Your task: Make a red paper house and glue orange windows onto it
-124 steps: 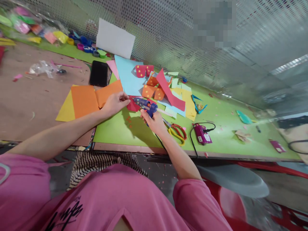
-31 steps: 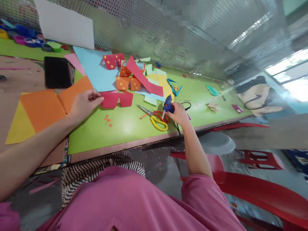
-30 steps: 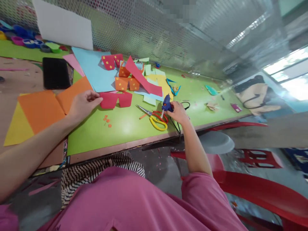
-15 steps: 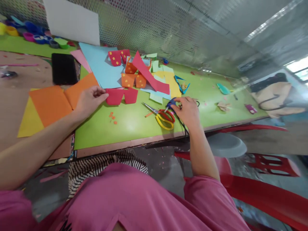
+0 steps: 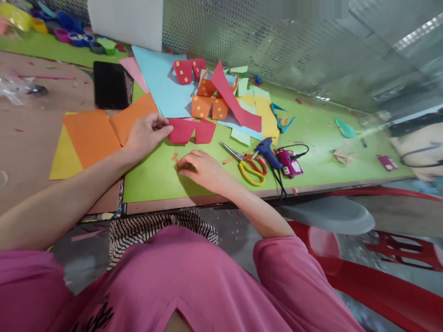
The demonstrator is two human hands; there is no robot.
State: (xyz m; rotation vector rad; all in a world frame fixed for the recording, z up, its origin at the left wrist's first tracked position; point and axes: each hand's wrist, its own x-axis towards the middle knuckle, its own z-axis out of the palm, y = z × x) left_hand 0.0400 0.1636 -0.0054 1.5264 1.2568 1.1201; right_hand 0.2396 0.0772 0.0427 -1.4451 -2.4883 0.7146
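Observation:
My left hand (image 5: 147, 136) pinches the left end of a red paper cutout (image 5: 182, 131) shaped like eyeglasses, which rests on the green tabletop. Low over the table, my right hand (image 5: 204, 171) has thumb and forefinger closed at a small orange paper piece (image 5: 179, 168). More orange paper scraps (image 5: 175, 157) lie beside those fingertips. To the right are scissors (image 5: 252, 173) with yellow and red handles, then a blue glue gun (image 5: 267, 151). Behind the red cutout stand orange paper glasses (image 5: 209, 108) and red paper glasses (image 5: 188, 71), both with yellow squares.
Folded orange paper (image 5: 92, 138) and yellow paper (image 5: 62, 157) lie left, below a black phone (image 5: 110, 85). A red paper strip (image 5: 235, 101) crosses paper offcuts. A purple box (image 5: 290, 163) with a black cable sits right of the glue gun. Paint pots (image 5: 76, 39) stand far left.
My right hand has let go of the glue gun and moved left to the orange scraps. My left hand keeps its pinch on the red glasses. The view has shifted, sliding the table leftward-to-right in frame.

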